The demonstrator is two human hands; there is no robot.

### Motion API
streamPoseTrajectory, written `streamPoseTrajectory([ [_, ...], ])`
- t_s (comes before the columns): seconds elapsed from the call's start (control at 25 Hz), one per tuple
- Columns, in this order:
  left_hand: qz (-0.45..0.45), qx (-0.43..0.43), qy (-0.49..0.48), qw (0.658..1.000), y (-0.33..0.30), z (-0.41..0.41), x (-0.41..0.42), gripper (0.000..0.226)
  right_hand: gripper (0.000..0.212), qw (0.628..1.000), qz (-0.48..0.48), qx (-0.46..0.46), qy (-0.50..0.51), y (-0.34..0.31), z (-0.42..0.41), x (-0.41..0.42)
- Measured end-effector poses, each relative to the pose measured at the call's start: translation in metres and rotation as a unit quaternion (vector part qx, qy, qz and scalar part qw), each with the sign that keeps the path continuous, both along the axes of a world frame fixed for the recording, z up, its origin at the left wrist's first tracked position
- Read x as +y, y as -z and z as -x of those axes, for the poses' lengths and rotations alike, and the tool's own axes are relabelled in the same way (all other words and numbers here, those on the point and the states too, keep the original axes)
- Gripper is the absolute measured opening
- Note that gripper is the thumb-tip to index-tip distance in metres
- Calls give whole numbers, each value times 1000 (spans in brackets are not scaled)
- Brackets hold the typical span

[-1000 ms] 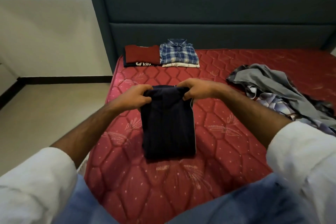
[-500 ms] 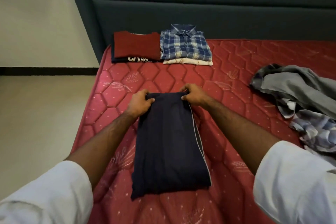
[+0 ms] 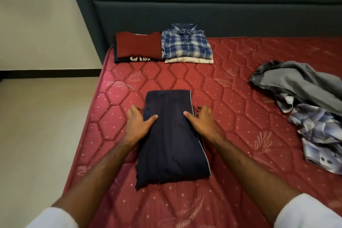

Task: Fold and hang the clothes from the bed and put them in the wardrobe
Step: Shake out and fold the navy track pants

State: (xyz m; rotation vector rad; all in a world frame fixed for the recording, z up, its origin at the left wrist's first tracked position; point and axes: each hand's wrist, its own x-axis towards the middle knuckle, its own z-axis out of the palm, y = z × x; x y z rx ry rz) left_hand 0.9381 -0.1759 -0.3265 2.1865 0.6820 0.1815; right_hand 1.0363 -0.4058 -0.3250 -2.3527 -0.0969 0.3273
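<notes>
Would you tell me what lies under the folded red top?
Under the red top a dark garment with white print shows along its near edge; the rest is covered.

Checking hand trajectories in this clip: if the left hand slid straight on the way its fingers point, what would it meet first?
The left hand points up the bed. Bare red mattress comes first, then probably the folded maroon top by the headboard, though depth is uncertain.

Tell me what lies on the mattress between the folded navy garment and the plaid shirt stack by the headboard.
Nothing: in the head view, only bare red mattress separates the folded navy garment from the plaid shirt stack.
</notes>
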Motion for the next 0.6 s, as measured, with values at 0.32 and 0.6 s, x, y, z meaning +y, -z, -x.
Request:
streamPoseTrajectory([
  [0.32, 28, -2, -8, 1000, -32, -44, 15, 34, 21, 993, -112, -6, 38, -56, -31, 30],
  [0.6, 38, -12, -74, 996, -17, -74, 19, 49, 31, 983, -147, 16, 107, -26, -69, 39],
])
